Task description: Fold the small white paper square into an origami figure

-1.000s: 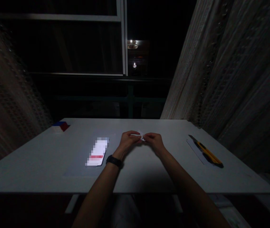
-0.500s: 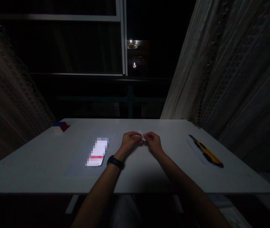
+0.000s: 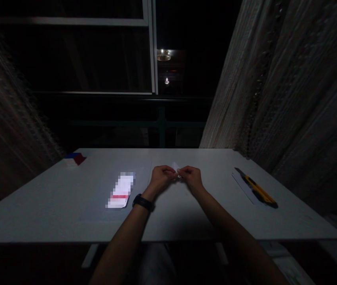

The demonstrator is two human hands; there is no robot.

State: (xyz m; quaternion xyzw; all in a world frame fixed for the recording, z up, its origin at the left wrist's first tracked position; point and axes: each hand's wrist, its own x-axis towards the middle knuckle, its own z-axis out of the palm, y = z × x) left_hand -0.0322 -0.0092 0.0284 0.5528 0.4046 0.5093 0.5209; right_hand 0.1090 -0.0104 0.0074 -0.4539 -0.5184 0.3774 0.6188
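Note:
Above the middle of the white table (image 3: 174,221), my left hand (image 3: 163,176) and my right hand (image 3: 191,177) meet fingertip to fingertip. Both pinch a small piece of white paper (image 3: 175,166), whose pointed upper part shows beyond the fingers. The rest of the paper is covered by the fingertips, and its folds are too dark to make out. A dark watch (image 3: 143,202) is on my left wrist. Left of that hand lies a phone (image 3: 121,190) with a lit, blurred-out screen, resting on a pale sheet (image 3: 97,213).
A yellow and black utility knife (image 3: 259,190) lies at the right on a thin white strip (image 3: 242,190). At the far left corner sits a blue, red and white cube (image 3: 75,159). Curtains (image 3: 230,79) hang on both sides of a dark window (image 3: 97,59).
The fingertips have shifted slightly on the white paper, both hands still pinching it. The view has moved a little; the phone, knife and cube lie as before.

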